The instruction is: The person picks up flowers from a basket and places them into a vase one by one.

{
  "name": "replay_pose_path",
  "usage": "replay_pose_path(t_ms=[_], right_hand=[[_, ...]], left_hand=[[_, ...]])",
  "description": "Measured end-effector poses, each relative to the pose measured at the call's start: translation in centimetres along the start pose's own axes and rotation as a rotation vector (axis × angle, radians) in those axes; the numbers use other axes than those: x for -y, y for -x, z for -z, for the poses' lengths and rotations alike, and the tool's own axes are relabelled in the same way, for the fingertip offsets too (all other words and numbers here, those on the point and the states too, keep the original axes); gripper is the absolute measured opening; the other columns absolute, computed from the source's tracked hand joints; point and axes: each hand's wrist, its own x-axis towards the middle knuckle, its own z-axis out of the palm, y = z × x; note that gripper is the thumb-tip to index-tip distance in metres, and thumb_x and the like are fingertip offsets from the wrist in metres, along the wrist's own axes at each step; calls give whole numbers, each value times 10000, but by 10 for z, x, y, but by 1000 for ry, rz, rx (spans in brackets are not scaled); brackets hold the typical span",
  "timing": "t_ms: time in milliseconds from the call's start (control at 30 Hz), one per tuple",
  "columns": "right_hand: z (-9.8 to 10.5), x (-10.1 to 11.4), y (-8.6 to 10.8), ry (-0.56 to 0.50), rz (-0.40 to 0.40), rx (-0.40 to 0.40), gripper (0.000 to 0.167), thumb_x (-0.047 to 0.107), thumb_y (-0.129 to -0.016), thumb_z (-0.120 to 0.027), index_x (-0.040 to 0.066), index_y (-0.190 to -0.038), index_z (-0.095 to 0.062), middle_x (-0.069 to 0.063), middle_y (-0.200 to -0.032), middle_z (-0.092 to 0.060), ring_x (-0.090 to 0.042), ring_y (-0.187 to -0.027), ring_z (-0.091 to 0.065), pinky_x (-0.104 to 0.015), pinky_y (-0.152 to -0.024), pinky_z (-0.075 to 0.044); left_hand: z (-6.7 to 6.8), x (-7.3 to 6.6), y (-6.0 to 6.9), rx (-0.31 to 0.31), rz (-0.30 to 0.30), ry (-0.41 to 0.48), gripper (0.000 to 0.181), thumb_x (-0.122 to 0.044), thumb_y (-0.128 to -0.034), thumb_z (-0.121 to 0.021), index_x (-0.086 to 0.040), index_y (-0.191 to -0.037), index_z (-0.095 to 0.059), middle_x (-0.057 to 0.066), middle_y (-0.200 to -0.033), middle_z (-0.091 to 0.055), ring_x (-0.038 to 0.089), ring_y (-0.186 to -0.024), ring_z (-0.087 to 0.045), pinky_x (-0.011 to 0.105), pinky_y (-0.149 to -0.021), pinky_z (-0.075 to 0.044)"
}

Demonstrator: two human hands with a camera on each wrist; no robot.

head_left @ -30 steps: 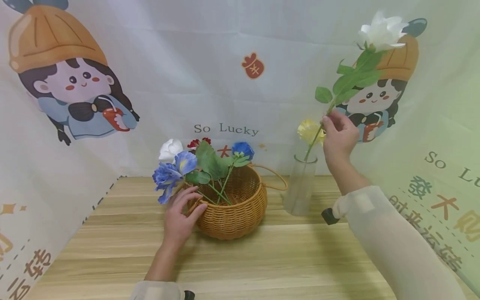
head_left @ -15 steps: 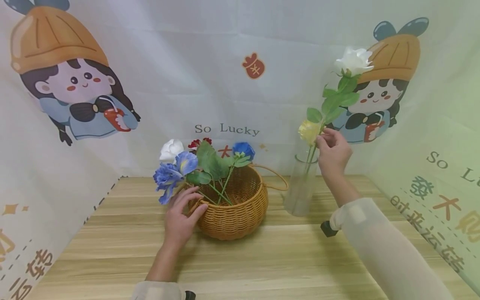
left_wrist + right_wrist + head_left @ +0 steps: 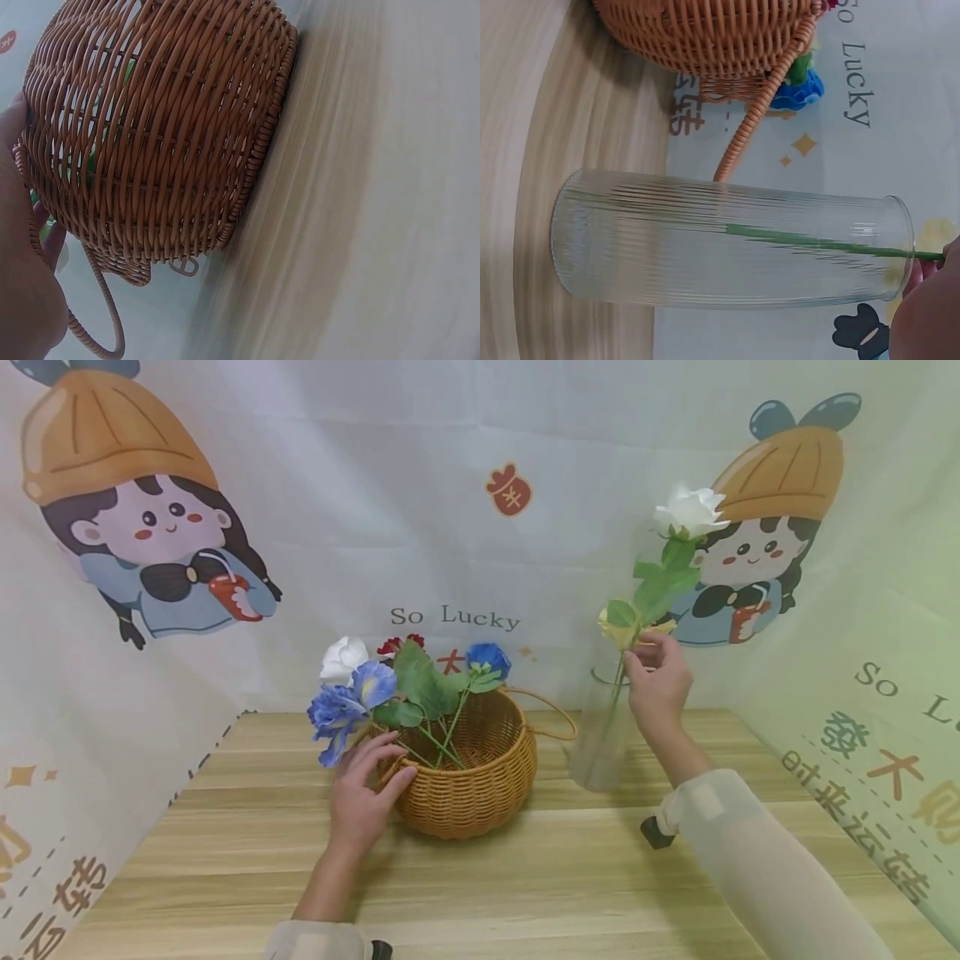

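Right grip (image 3: 662, 689) pinched the rose (image 3: 690, 512), left one (image 3: 363, 800) held the basket (image 3: 465, 806), but I figured snagged leaves (image 3: 666, 589) could tip the vase (image 3: 595, 752).

Booth-like setup: printed cloth (image 3: 375, 485) on three sides, wood-grain table (image 3: 525, 893).

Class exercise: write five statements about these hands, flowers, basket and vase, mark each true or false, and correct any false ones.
1. The right hand pinches the stem of a white flower. True.
2. That stem reaches into the glass vase. True.
3. The glass vase lies on its side. False: it stands upright on the table.
4. The left hand touches the wicker basket. True.
5. Every flower is in the glass vase. False: a bright blue flower leans in the wicker basket.
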Motion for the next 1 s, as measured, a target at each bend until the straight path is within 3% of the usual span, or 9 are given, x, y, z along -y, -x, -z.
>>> replay_pose_path(t_ms=[500, 833, 1000], right_hand=[[2, -3, 3, 135, 105, 17, 228, 6, -870, -672, 12, -1080, -583, -146, -935, -704, -183, -812, -621, -181, -666, -453], [3, -10, 7, 212, 111, 38, 217, 2, -856, -665, -3, -1063, -598, -166, -944, -683, -277, -883, -601, -353, -741, -454], [2, -13, 9, 230, 139, 40, 207, -8, -835, -658, -4, -1035, -605, -159, -926, -679, -280, -871, -595, -370, -737, -461]], left_hand=[[-2, 1, -1, -18, -46, -11, 251, -113, -765, -827, -110, -987, -710, 58, -1240, -647, 271, -1217, -530, 233, -1054, -295], [-1, -1, 0, -10, -27, -15, 247, -127, -774, -823, -109, -993, -709, 49, -1247, -644, 266, -1225, -523, 244, -1055, -298], [-1, -1, 0, -6, -18, -21, 244, -139, -780, -819, -114, -996, -708, 40, -1254, -640, 260, -1233, -518, 285, -1055, -309]])
